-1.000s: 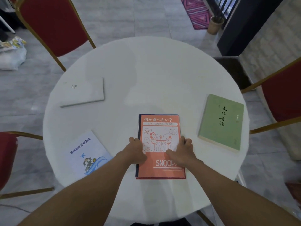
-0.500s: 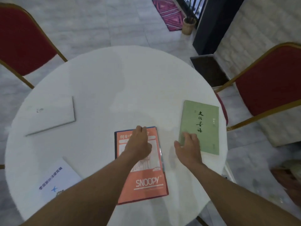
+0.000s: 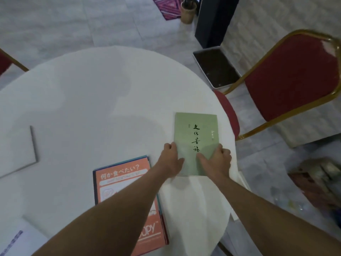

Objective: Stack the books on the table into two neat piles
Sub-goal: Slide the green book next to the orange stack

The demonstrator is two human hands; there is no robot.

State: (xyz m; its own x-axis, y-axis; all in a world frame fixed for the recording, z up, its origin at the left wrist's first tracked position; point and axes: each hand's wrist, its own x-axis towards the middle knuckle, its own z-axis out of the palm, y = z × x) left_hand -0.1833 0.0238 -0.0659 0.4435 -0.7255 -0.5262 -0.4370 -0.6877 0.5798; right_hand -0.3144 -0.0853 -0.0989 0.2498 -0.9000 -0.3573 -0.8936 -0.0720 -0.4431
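A green book (image 3: 196,132) with black characters lies near the right edge of the round white table (image 3: 96,100). My left hand (image 3: 170,160) grips its left edge and my right hand (image 3: 215,160) grips its right edge, thumbs on the cover. An orange Snoopy book (image 3: 121,180) lies to the left on top of a blue-edged book, partly under my left forearm. A white book (image 3: 17,150) rests at the far left, and a white-and-blue booklet (image 3: 13,242) shows at the bottom left corner.
A red chair with a gold frame (image 3: 291,78) stands right of the table, its seat tucked under the edge. Another red chair (image 3: 7,61) is at the upper left. A dark tray (image 3: 215,67), a basket (image 3: 188,12) and clutter (image 3: 321,176) sit on the floor.
My left hand left the orange book and moved right to the green book. My right hand closed on the green book's right edge. The camera view turned to the right.
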